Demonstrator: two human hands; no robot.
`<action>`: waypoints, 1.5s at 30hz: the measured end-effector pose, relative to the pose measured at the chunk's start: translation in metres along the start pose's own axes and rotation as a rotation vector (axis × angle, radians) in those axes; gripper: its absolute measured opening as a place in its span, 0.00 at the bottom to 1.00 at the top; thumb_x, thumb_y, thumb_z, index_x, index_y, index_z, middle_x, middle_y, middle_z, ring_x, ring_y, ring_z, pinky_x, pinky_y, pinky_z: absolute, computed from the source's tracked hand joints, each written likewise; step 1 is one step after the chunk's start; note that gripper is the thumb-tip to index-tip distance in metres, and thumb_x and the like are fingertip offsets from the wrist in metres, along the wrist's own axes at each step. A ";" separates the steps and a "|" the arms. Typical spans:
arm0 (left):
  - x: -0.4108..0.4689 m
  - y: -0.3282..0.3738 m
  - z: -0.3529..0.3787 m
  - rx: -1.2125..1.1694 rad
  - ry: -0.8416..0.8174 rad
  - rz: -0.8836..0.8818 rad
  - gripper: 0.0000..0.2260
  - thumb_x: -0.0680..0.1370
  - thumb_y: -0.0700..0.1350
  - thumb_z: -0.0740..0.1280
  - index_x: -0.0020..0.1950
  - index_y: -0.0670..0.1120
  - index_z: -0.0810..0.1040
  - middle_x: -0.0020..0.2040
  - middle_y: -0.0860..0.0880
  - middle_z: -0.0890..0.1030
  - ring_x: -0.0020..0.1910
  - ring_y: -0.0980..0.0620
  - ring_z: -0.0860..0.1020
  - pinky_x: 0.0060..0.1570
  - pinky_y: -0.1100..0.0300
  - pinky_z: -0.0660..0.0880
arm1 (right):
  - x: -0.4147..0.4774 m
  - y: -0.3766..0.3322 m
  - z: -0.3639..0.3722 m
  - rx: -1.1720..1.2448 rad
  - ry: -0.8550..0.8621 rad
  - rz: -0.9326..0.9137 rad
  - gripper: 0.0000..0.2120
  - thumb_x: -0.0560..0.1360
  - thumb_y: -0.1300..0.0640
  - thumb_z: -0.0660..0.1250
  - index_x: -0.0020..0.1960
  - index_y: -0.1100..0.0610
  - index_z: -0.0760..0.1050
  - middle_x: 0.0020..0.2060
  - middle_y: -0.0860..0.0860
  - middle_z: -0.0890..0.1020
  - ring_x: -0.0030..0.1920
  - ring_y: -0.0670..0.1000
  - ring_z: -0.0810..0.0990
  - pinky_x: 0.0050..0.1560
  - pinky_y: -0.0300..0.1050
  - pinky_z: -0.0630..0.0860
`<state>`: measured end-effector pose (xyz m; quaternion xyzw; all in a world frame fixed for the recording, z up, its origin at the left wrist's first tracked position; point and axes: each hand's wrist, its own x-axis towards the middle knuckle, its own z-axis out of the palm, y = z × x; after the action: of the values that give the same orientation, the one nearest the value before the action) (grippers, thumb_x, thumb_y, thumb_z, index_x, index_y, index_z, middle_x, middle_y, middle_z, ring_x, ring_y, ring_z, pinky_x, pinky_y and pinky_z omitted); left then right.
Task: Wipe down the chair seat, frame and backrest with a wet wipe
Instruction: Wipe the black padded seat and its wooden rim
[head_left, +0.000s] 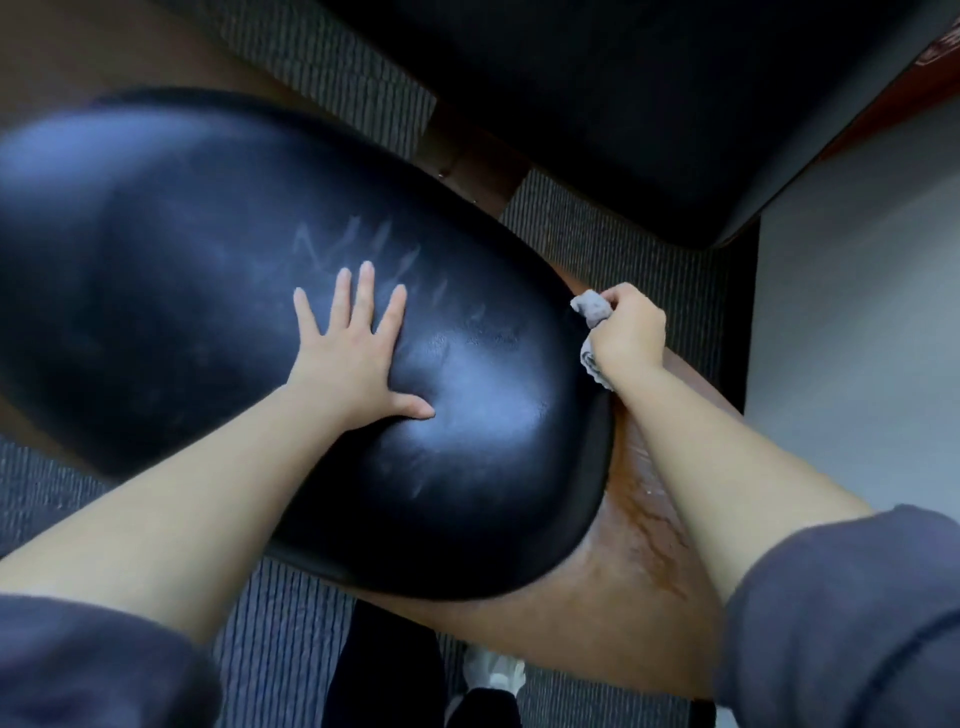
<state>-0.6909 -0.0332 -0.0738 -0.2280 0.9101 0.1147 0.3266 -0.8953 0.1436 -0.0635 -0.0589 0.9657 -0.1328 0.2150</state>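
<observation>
A black padded chair seat fills the middle of the view, shiny, with pale smear marks near its centre. My left hand lies flat on it, fingers spread, holding nothing. The brown wooden frame shows along the seat's right and lower edge. My right hand is closed around a crumpled grey wet wipe and presses it at the seat's right edge, where padding meets frame. Part of the wipe hangs below the fist.
A second dark seat stands at the top right, close to the chair. Grey striped carpet covers the floor. A pale wall or panel rises on the right. My shoe shows below the frame.
</observation>
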 end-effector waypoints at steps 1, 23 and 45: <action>0.008 -0.002 -0.002 0.025 -0.033 0.030 0.61 0.60 0.81 0.57 0.77 0.49 0.30 0.76 0.40 0.30 0.76 0.38 0.31 0.70 0.29 0.41 | 0.010 -0.004 0.003 -0.012 -0.010 -0.036 0.11 0.75 0.67 0.59 0.51 0.57 0.77 0.49 0.55 0.76 0.43 0.50 0.75 0.34 0.36 0.64; -0.005 -0.021 0.002 -0.024 -0.021 0.113 0.55 0.64 0.78 0.58 0.79 0.51 0.35 0.77 0.43 0.30 0.76 0.41 0.31 0.71 0.32 0.39 | -0.008 -0.016 0.034 -0.064 -0.124 -0.625 0.14 0.69 0.70 0.60 0.48 0.60 0.80 0.48 0.55 0.77 0.50 0.58 0.74 0.52 0.48 0.70; -0.063 -0.107 0.025 -0.135 -0.007 -0.380 0.57 0.63 0.81 0.47 0.73 0.46 0.25 0.70 0.38 0.21 0.72 0.34 0.26 0.65 0.25 0.38 | -0.007 -0.100 0.091 0.135 0.012 -0.500 0.18 0.66 0.68 0.53 0.48 0.58 0.78 0.48 0.57 0.76 0.47 0.60 0.75 0.49 0.55 0.75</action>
<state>-0.5817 -0.0960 -0.0587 -0.4169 0.8397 0.1126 0.3294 -0.8444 0.0283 -0.1125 -0.2807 0.9112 -0.2465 0.1734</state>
